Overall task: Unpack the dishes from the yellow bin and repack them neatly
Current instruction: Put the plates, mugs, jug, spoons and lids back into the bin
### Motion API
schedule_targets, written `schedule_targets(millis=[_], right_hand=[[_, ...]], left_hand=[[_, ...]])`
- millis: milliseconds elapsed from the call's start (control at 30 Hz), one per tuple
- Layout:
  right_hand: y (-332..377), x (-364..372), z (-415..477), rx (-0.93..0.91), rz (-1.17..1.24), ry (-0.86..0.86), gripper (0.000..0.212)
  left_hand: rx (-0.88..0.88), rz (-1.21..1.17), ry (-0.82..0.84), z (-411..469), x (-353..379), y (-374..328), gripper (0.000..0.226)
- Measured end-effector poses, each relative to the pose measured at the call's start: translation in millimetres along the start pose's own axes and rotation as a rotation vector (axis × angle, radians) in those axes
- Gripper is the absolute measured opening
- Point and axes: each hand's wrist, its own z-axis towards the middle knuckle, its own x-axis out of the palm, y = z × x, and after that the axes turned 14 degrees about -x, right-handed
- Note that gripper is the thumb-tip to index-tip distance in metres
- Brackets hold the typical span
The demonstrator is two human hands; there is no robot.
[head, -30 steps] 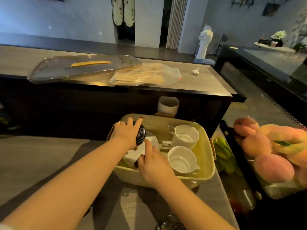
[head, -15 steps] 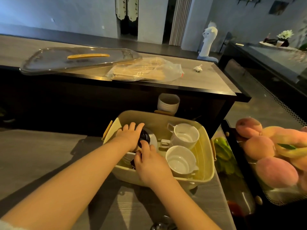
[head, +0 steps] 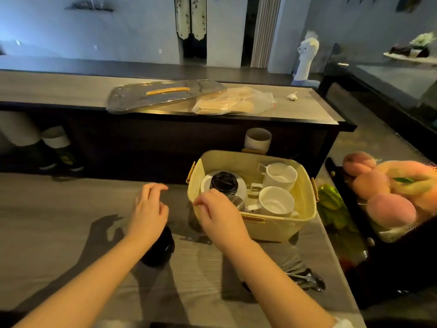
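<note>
The yellow bin stands on the grey table. Inside it are two white mugs on the right and a black lidded cup lying on a white plate on the left. A shiny clear item sits beside the plate. My right hand hovers over the bin's near left corner, fingers loosely curled, holding nothing. My left hand hangs over the table left of the bin, also empty. A black round vessel stands on the table under my left wrist.
A dark tray of peaches and green vegetables borders the bin on the right. Metal tongs lie near my right forearm. A white cup stands behind the bin. On the far counter lie a clear lid and a plastic bag.
Both hands have let go of the black lidded cup and drawn back out of the bin. My left hand has moved left over the table. The view has swung left.
</note>
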Motion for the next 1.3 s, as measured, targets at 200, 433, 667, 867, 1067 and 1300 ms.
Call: schedule_targets(millis=[200, 433, 667, 867, 1067, 1300], right_hand=[[26, 89, -16, 0.777, 0.695, 0.226, 0.041], [26, 119, -7, 1.125, 1.009, 0.135, 0.062], [27, 110, 4, 0.854, 0.931, -0.062, 0.061], [34, 30, 35, 0.494, 0.737, -0.199, 0.067], [-25, -40, 59, 0.636, 0.585, -0.267, 0.073], [-111, -39, 77, 0.9, 0.607, -0.156, 0.087]], left_hand=[[-0.814, -0.021, 0.366, -16, 15, 57, 0.057], [-1.132, -0.574, 0.432, -23, 18, 61, 0.064], [-1.052, -0.894, 0.408, -27, -13, 42, 0.05], [-0.652, -0.99, 0.335, -13, -53, -39, 0.028], [-0.641, -0.9, 0.494, 34, -16, -122, 0.042], [-0.815, -0.827, 0.597, 81, 62, -146, 0.05]])
